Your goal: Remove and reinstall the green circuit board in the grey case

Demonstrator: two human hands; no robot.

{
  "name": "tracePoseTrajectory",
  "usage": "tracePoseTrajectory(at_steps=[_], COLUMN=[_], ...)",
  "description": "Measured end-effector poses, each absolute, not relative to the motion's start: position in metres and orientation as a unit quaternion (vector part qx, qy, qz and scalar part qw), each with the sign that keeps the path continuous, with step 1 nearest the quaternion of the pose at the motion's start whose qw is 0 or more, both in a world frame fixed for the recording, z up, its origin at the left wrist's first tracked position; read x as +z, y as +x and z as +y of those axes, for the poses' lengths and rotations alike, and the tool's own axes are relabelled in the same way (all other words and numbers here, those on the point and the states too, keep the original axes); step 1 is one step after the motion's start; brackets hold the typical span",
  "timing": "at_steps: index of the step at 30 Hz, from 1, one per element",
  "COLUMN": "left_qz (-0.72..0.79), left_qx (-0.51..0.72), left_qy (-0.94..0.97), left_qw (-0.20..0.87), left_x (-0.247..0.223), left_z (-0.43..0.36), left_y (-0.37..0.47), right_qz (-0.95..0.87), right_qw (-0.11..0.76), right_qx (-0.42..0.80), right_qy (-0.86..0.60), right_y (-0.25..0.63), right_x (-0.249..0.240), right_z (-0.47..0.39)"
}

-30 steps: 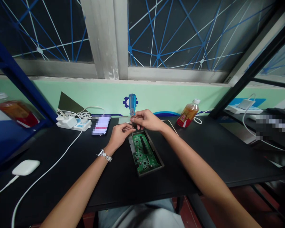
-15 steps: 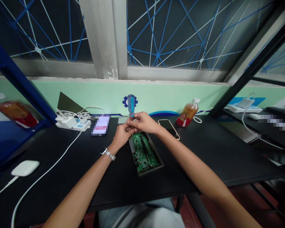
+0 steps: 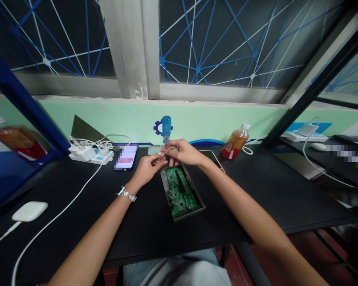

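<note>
A: You bent over a black table (image 3: 143, 234), a blue-handled screwdriver (image 3: 166, 126) near upright, its lower end at the far left corner of a metal tray (image 3: 166, 184) that bordered a green circuit board (image 3: 181, 192).

B: Where were your fingers?

A: Those of your right hand (image 3: 187, 153) pinched the driver below its handle. Those of your left hand (image 3: 147, 169) were drawn together beside the shaft; whether they gripped it, you could not have told from this view.

B: What could have gone wrong for you there?

A: The tip, hidden near your fingertips, could have slid off its seat if the tall handle had leaned, and scored the green surface just beside it. The cause would have been a light pinch low down, with nothing steadying the top.

B: And the tray?

A: Neither of your palms pinned its near end, so a sideways push at the corner could have swung it on the table. Your phone (image 3: 127, 157), lit, lay apart to the left, with less to fear.
</note>
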State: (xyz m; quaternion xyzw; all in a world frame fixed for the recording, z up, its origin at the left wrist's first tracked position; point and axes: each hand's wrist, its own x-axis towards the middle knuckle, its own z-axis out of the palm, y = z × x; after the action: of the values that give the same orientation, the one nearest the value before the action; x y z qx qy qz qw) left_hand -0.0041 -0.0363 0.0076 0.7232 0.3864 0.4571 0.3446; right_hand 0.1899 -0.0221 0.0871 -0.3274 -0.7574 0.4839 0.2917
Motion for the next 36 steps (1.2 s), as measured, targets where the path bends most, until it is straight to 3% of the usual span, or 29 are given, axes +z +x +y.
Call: tracePoseTrajectory(at_steps=[7,13,31,36], left_qz=[0.374,0.359,0.371,0.363], left_qx=[0.463,0.457,0.456,0.469], left_qy=[0.73,0.694,0.728,0.7], left_qw=[0.335,0.426,0.353,0.397], left_x=[-0.005,-0.004,-0.003,-0.004], left_z=[-0.031,-0.034,-0.032,-0.034], left_y=[0.014,0.015,0.01,0.016], right_qz=[-0.775,-0.758,-0.757,-0.754], right_qw=[0.256,0.321,0.263,0.304], right_qx=[0.486,0.437,0.504,0.462], right_qy=[-0.312,-0.362,-0.322,-0.355], right_y=[0.181,0.185,0.185,0.184], right_x=[0.088,0.078,0.088,0.079], right_z=[-0.03,-0.02,-0.031,-0.024])
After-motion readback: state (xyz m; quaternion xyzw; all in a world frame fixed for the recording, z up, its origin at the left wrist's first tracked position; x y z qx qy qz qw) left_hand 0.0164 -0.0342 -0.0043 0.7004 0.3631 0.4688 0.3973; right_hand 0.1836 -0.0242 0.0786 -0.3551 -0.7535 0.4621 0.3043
